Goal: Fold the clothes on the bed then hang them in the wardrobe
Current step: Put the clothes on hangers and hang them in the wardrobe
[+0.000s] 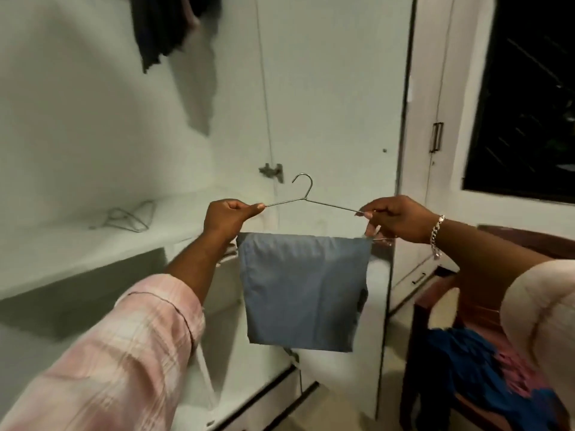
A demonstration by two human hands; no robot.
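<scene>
A thin metal hanger (pixel 303 194) is held level in front of the open white wardrobe (pixel 93 150). A folded grey-blue garment (pixel 303 290) drapes over the hanger's bottom bar and hangs straight down. My left hand (pixel 228 217) pinches the hanger's left end. At the right end, my right hand (pixel 395 217), with a silver bracelet on the wrist, grips the wire. A dark garment (pixel 168 26) hangs at the top of the wardrobe, cut off by the frame's upper edge.
Several loose wire hangers (pixel 127 217) lie on the wardrobe shelf at left. A white door with a latch (pixel 272 172) stands behind the hanger. At lower right a dark wooden chair (pixel 441 306) holds blue and pink clothes (pixel 485 374). A dark window (pixel 525 98) is upper right.
</scene>
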